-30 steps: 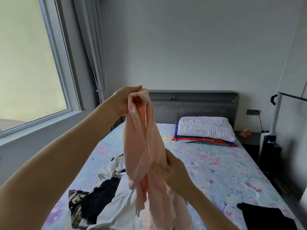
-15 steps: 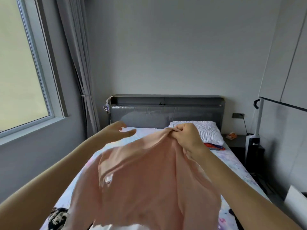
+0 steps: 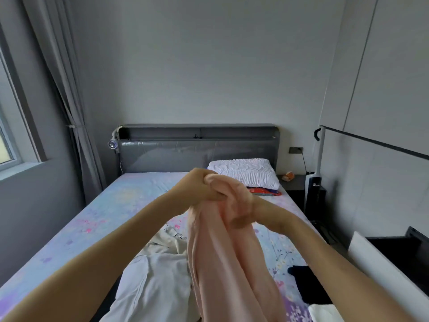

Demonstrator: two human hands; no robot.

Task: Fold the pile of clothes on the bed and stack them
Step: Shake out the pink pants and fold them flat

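Compared with half a second ago, your hands now meet at centre instead of spreading the cloth. Your left hand (image 3: 201, 189) and right hand (image 3: 239, 211) both clench the top edge of the pink garment (image 3: 222, 263). It hangs in two bunched columns toward 6 o'clock, above the bed (image 3: 92, 217). Match the corners squarely, shake the cloth flat, then lay it clear of the white garment (image 3: 157, 282) at 7 o'clock. No brand or writing is legible.
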